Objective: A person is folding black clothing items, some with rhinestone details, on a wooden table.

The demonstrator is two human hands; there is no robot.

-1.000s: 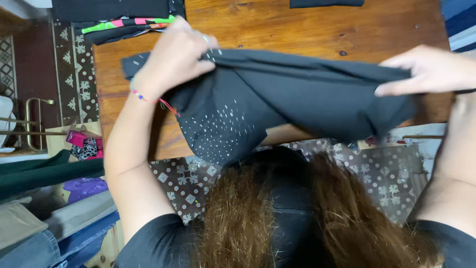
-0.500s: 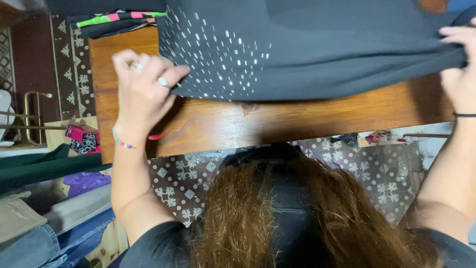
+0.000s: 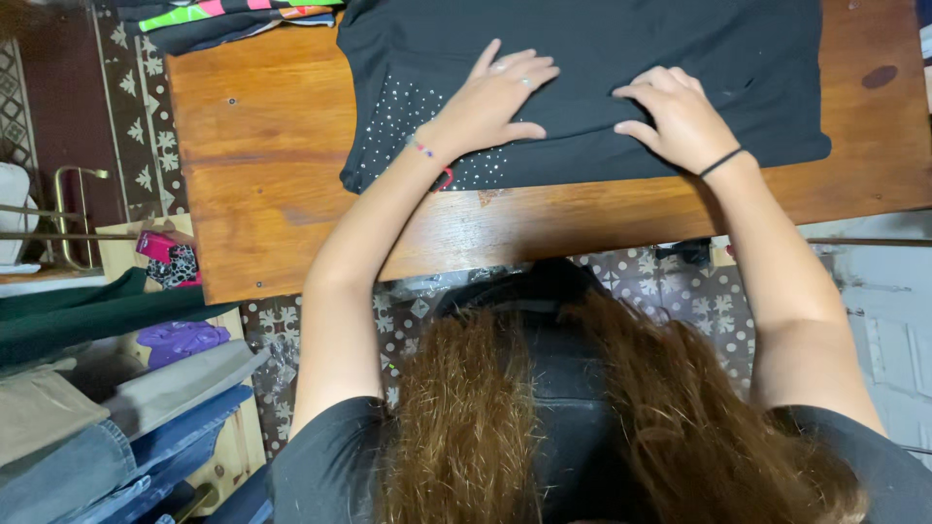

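Lying flat under both palms was a black garment (image 3: 621, 58), spread on the wooden table (image 3: 252, 175). Left hand (image 3: 497, 97): open, fingers splayed, pressed on the cloth just above a patch of small silver studs (image 3: 408, 107). Right hand (image 3: 680, 116): open, fingers bent, resting on the cloth just beside the left; black band at the wrist. Half a second earlier both hands had pinched the garment's lower edge, held taut and lifted; it had since been laid down. Beyond the left hand, at the table's far edge: folded striped clothes (image 3: 233, 15).
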